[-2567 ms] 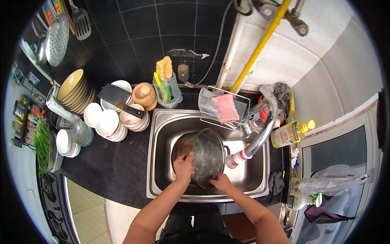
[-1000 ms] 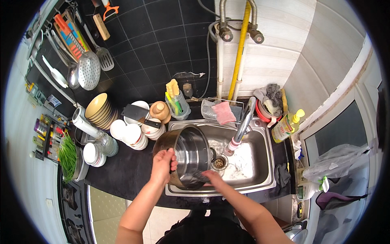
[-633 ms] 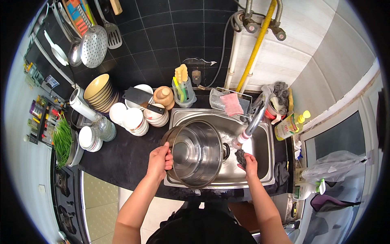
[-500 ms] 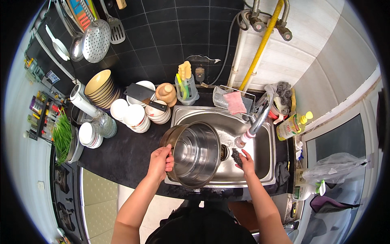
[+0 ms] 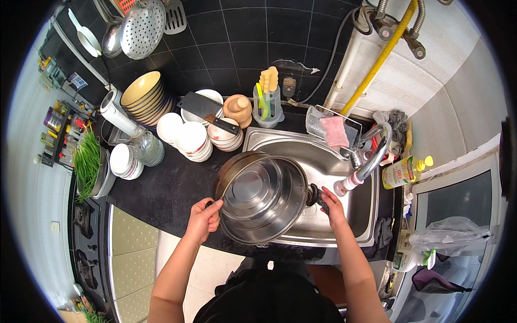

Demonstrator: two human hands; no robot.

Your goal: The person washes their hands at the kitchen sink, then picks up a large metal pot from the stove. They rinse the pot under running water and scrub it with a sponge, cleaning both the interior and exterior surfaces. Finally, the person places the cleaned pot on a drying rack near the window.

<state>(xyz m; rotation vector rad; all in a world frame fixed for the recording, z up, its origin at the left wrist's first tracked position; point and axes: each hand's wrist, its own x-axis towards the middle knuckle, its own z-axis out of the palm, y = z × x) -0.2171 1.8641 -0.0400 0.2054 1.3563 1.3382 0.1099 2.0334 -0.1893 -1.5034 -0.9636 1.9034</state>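
Observation:
A large steel pot (image 5: 262, 202) is tilted over the left part of the sink (image 5: 358, 226), its open mouth towards me and its inside showing. My left hand (image 5: 204, 219) is closed round the handle on the pot's left side. At the pot's right side, by its dark handle (image 5: 312, 195), my right hand (image 5: 335, 209) pinches a dark steel wool scourer (image 5: 322, 204). Part of the scourer is hidden by the fingers. The tap (image 5: 369, 164) curves over the sink just beyond my right hand.
Stacked bowls (image 5: 193, 141), a cleaver (image 5: 202, 106), a wooden mortar (image 5: 237, 110) and a utensil holder (image 5: 268, 110) line the back of the black counter (image 5: 156, 191). A wire rack with a pink cloth (image 5: 335, 132) hangs behind the sink. A yellow soap bottle (image 5: 404, 172) stands right.
The pot has tipped further towards me. My right hand with the scourer has come up close to the pot's right handle. The whole view has shifted a little.

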